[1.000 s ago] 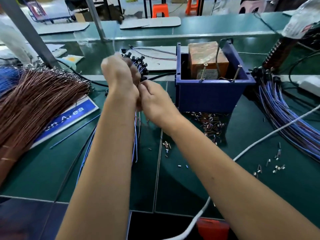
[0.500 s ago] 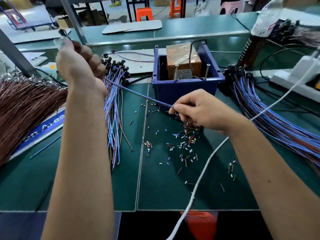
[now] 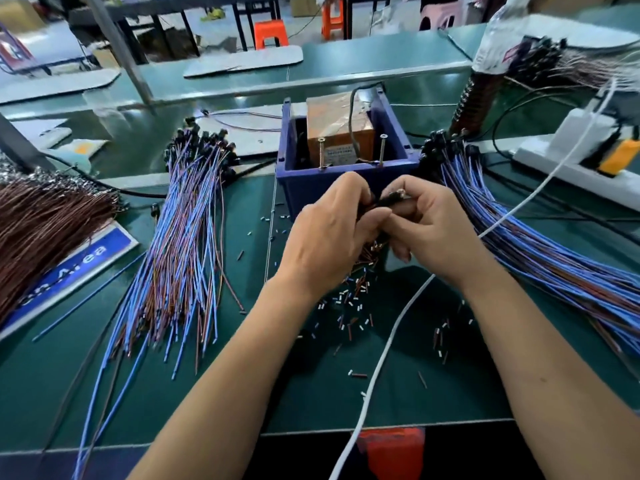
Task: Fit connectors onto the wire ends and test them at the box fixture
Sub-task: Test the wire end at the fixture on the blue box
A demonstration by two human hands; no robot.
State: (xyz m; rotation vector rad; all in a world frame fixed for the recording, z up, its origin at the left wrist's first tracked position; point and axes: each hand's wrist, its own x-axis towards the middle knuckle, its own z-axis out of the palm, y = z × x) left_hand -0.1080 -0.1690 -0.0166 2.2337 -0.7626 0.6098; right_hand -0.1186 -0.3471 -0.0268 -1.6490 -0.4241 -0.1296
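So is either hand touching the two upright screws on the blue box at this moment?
No. Both the left hand and right hand are together in front of the blue box, below its screws.

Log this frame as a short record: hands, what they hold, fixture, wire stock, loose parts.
left hand: grips a small dark part
right hand: pinches the same dark part
fixture: blue box, just behind the hands
wire stock: blue and brown wire bundle left, blue wire bundle right
loose parts: small connectors scattered on the green mat
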